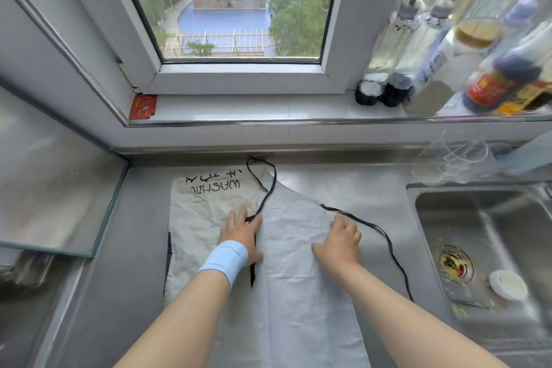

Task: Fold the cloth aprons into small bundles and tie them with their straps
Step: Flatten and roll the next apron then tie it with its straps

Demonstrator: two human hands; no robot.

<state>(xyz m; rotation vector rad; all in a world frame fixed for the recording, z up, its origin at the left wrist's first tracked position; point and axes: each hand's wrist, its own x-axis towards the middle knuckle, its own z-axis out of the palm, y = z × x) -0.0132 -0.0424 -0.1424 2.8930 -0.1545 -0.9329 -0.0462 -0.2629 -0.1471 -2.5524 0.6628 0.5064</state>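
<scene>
While the pale apron (pixel 286 251) lies spread on the steel counter (pixel 119 248) below the window, both hands press on it, apparently to keep the crumpled cloth flat for a lengthwise fold. One side is already folded over, so the printed lettering shows only on the far left part. The left hand (pixel 243 233), with a light blue wristband (pixel 224 260), rests flat and spread along the folded edge, touching a black strap (pixel 263 188) that loops toward the back of the counter. The right hand (pixel 340 239) lies on the right part with fingers curled; I cannot tell whether it pinches cloth. A second strap (pixel 385 236) trails toward the sink (pixel 433 206), left free, probably for tying later.
</scene>
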